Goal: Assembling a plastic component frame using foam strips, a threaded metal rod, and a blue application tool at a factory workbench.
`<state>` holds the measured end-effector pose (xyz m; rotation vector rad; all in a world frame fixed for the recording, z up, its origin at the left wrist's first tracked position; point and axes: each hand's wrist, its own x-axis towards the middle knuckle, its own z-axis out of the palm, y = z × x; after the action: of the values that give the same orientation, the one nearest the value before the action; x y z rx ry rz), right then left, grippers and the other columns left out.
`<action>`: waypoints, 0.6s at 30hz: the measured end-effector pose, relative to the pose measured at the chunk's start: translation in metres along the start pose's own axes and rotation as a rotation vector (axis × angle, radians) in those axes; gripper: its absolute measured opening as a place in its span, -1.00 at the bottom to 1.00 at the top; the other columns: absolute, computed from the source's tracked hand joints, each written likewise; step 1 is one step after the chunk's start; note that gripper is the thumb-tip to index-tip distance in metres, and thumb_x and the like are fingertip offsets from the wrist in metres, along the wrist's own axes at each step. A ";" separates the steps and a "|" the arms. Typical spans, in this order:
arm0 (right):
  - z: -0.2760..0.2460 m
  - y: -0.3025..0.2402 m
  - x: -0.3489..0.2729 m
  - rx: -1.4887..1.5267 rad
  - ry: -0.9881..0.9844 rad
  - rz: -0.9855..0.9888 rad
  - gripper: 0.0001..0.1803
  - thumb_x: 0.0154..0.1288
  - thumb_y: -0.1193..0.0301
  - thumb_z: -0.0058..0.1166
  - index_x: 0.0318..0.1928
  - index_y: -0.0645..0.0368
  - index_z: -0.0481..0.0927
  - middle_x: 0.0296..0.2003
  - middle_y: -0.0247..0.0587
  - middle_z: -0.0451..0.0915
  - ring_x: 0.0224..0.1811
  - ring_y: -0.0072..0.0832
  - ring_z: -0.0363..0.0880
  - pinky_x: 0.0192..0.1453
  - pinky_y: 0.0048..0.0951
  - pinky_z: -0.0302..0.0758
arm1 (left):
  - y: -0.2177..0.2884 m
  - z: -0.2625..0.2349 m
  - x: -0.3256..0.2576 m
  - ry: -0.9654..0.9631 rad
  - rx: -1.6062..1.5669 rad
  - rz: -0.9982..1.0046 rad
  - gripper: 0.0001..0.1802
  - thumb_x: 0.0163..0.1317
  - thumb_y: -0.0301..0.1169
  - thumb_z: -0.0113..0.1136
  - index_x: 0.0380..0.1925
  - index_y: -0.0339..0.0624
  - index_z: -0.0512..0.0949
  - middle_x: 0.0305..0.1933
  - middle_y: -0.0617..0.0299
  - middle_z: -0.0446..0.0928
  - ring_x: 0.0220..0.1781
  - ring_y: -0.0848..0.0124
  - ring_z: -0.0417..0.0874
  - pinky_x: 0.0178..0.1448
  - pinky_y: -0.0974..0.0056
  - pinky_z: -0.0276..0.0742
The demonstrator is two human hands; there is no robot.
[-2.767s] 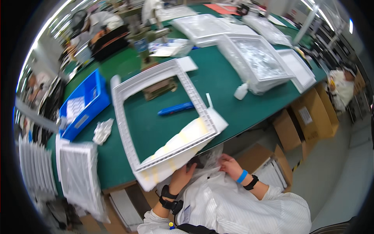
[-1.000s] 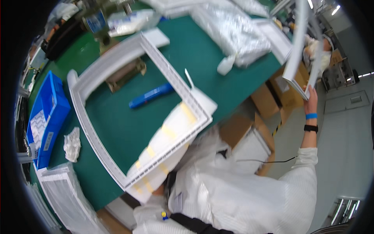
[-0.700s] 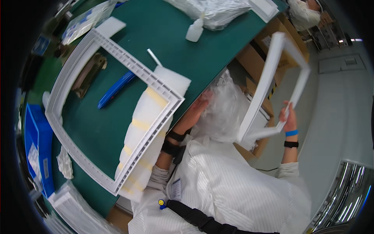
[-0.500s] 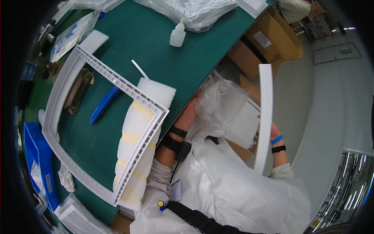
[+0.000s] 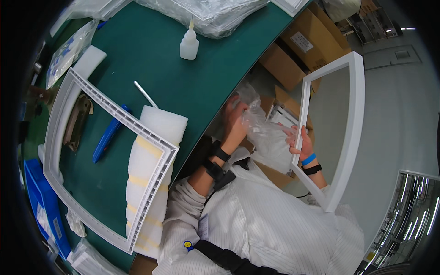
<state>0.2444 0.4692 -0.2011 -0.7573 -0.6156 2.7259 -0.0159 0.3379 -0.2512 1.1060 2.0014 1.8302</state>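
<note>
My right hand (image 5: 300, 141) grips one side of a white rectangular plastic frame (image 5: 356, 114), which stands tilted up at the right with my forearm passing behind its opening. Beside the table edge, my left hand (image 5: 236, 115) is closed on a crumpled clear plastic bag (image 5: 263, 133). The bag hangs over an open cardboard box (image 5: 275, 176) with flat white pieces (image 5: 286, 117) inside. On the table lies a second white frame (image 5: 120, 113), its ribbed side up, one end resting on a white foam block (image 5: 144, 201) with yellowish bands.
A white dropper bottle (image 5: 189, 45), a blue-handled tool (image 5: 109, 137) and a thin metal rod (image 5: 145, 94) are on the green table (image 5: 220, 59). A blue bin (image 5: 43, 201) stands at the left edge. Plastic-wrapped stock (image 5: 211, 16) lies at the back; cardboard boxes (image 5: 311, 39) stand beyond.
The frame in my right hand has turned from edge-on to show its opening. My left hand has come into clearer view, pulling the bag up. The whole view has shifted slightly.
</note>
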 end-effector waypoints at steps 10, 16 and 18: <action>-0.023 0.020 0.002 -0.088 0.252 -0.028 -0.59 0.56 0.07 -0.12 0.04 0.16 0.50 -0.24 -0.29 0.57 -0.15 -0.52 0.60 -0.69 -0.67 0.23 | -0.046 -0.025 -0.019 -0.454 -0.614 -0.651 -0.52 0.13 -0.46 0.24 0.11 -0.19 0.49 0.31 0.08 0.36 0.16 0.15 0.50 0.01 0.17 0.54; -0.015 0.019 0.007 -0.207 0.282 0.032 -0.45 0.59 -0.02 -0.30 0.21 0.14 0.47 -0.20 -0.25 0.66 -0.67 -0.64 0.35 -0.72 -0.64 0.15 | 0.023 -0.067 -0.014 -0.545 -0.705 -0.594 -0.10 0.16 -0.35 0.23 0.49 -0.02 0.03 0.51 0.01 0.06 0.37 0.04 0.38 0.35 0.06 0.38; 0.001 0.019 0.013 -0.113 0.233 0.087 -0.49 0.61 0.05 -0.30 0.19 0.16 0.49 -0.19 -0.23 0.66 -0.57 -0.60 0.49 -0.62 -0.59 0.37 | 0.030 -0.049 -0.032 -0.541 -0.120 -0.140 -0.13 0.09 -0.50 0.21 0.45 -0.04 0.14 0.45 -0.05 0.13 0.37 -0.09 0.33 0.33 0.05 0.40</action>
<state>0.2304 0.4567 -0.2143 -1.1347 -0.7013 2.6411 -0.0125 0.2782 -0.2237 1.2259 1.5880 1.3711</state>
